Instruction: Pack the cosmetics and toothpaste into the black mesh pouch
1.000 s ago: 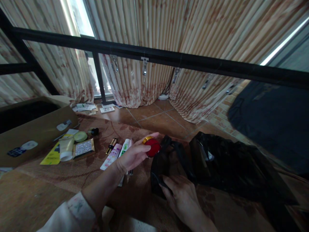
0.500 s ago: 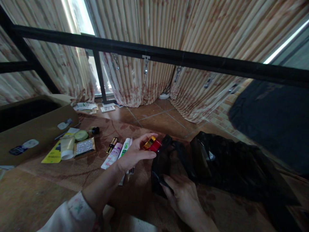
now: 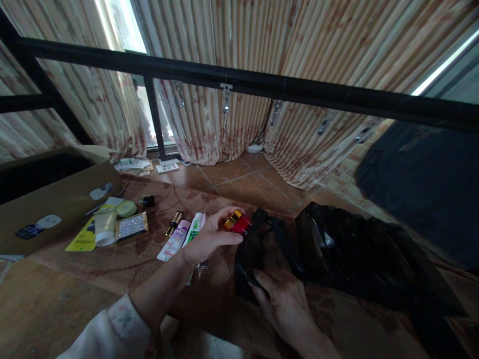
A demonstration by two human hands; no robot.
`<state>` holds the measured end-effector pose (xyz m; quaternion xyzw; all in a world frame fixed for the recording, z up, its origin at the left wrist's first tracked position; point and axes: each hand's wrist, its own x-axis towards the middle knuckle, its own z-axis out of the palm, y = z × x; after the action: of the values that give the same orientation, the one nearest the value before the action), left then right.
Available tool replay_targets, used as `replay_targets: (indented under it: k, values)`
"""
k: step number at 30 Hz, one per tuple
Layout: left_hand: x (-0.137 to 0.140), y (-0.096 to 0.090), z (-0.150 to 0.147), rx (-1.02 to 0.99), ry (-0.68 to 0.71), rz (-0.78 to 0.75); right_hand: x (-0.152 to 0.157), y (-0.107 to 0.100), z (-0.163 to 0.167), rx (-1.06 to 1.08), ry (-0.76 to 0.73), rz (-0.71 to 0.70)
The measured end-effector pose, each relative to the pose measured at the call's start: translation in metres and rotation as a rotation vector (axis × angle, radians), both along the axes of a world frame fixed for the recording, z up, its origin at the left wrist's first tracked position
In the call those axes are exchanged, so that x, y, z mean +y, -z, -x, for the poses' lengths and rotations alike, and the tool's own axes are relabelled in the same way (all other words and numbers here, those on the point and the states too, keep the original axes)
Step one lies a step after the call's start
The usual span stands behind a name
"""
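Note:
A small red jar with a gold lid is gripped between the thumb and fingers of my left hand. The jar meets the edge of a black pouch-like bag, and I cannot tell whether they touch. Closed on that bag's near rim is my right hand, fingertips partly hidden. Close to my left wrist lie a white and green tube, a pink and white tube and a gold and black cosmetic tube. Part of a clear item shows beside my forearm.
At left stands an open cardboard box. Before it lie a cream tube, a glittery compact, a round green container and a yellow packet. A crumpled black plastic bag spreads rightward. A dark metal bar crosses above.
Very little differs. My left hand still holds the red jar at the bag's edge, and my right hand keeps its grip on the bag.

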<state>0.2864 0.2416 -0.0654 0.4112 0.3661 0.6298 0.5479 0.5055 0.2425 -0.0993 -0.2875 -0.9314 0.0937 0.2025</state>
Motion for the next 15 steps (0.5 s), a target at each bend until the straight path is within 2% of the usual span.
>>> replay_targets:
  k: [6,11,15]
  values:
    - [0.0013,0.0022,-0.0006,-0.059,-0.045,0.017,0.0000,-0.0003,0.0008,0.005,0.004,0.000]
    - [0.0033,0.0069,0.0006,-0.271,-0.014,0.102,-0.0003,-0.0011,0.0013,-0.007,0.002,-0.008]
    - [0.0045,0.0037,0.0051,-0.426,0.008,0.200,-0.0006,-0.0013,0.0013,-0.007,0.002,-0.011]
